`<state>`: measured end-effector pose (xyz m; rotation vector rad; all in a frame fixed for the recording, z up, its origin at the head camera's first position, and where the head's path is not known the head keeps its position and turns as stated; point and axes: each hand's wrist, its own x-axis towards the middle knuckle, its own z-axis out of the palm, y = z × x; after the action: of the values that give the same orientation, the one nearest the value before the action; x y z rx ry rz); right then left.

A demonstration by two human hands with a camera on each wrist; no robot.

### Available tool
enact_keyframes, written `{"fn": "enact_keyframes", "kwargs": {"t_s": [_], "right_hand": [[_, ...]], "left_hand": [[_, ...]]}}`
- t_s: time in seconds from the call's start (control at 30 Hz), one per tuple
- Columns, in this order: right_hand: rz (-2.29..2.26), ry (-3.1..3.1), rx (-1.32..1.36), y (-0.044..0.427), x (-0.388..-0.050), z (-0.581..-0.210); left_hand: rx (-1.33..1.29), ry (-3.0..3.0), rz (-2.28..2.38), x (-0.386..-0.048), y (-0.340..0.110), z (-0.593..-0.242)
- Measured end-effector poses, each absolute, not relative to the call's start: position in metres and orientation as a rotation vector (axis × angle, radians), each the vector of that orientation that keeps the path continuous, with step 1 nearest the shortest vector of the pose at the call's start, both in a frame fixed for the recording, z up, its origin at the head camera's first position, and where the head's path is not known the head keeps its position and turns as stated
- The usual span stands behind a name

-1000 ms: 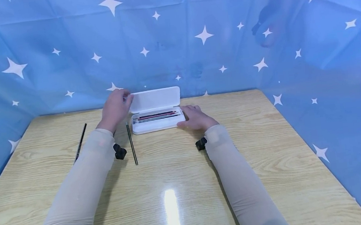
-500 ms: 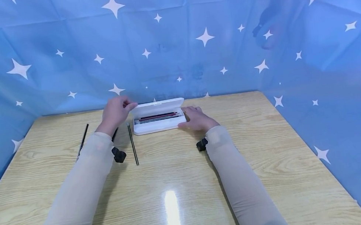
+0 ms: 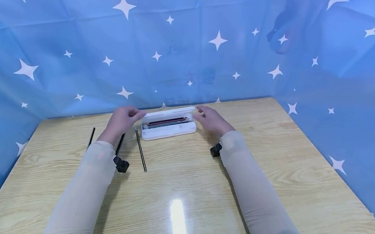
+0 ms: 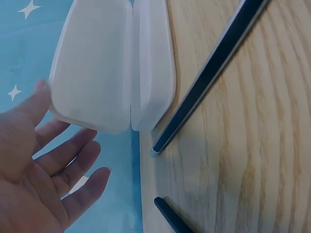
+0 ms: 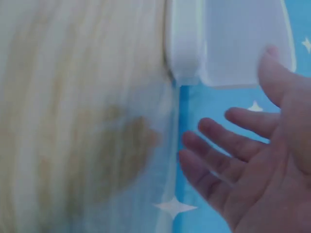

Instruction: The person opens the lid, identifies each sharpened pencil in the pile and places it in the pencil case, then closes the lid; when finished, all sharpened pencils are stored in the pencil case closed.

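A white pencil case (image 3: 169, 133) sits at the back of the table with its lid (image 3: 169, 113) raised at a tilt. Inside lie several pencils (image 3: 167, 122), dark, red and pale. My left hand (image 3: 121, 122) holds the lid's left corner between thumb and fingers; in the left wrist view the other fingers (image 4: 77, 165) are spread loosely. At the right end of the case is my right hand (image 3: 212, 119), its fingers relaxed and its thumb close to the lid's corner. Whether that thumb touches the lid, I cannot tell.
A dark striped pencil (image 3: 140, 149) lies just left of the case. Another dark stick (image 3: 120, 144) is partly hidden by the left wrist, and a third (image 3: 90, 137) lies farther left. Behind the wooden table (image 3: 180, 179) hangs a blue curtain (image 3: 181, 63) with white stars.
The lid has come down from nearly upright to a forward tilt, the left hand lowering with it. My right hand has shifted from the case's right side up to the lid's right corner.
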<state>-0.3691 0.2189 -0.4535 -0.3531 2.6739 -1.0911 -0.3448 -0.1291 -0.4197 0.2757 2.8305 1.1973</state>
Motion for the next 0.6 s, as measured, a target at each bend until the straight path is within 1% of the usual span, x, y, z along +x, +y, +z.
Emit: {"fn": "enact_keyframes", "kwargs": {"t_s": [0.3, 0.47, 0.6], "right_hand": [[-1.25, 2.794, -0.316, 0.211, -0.368, -0.442], [-1.307, 2.744, -0.252, 0.211, -0.367, -0.442], [-1.283, 2.739, -0.283, 0.211, -0.368, -0.444]], "left_hand": [[0.29, 2.81, 1.162, -0.345, -0.131, -0.423], [0.313, 2.793, 1.148, -0.343, -0.131, -0.423], [0.321, 2.778, 1.1, -0.345, -0.132, -0.426]]}}
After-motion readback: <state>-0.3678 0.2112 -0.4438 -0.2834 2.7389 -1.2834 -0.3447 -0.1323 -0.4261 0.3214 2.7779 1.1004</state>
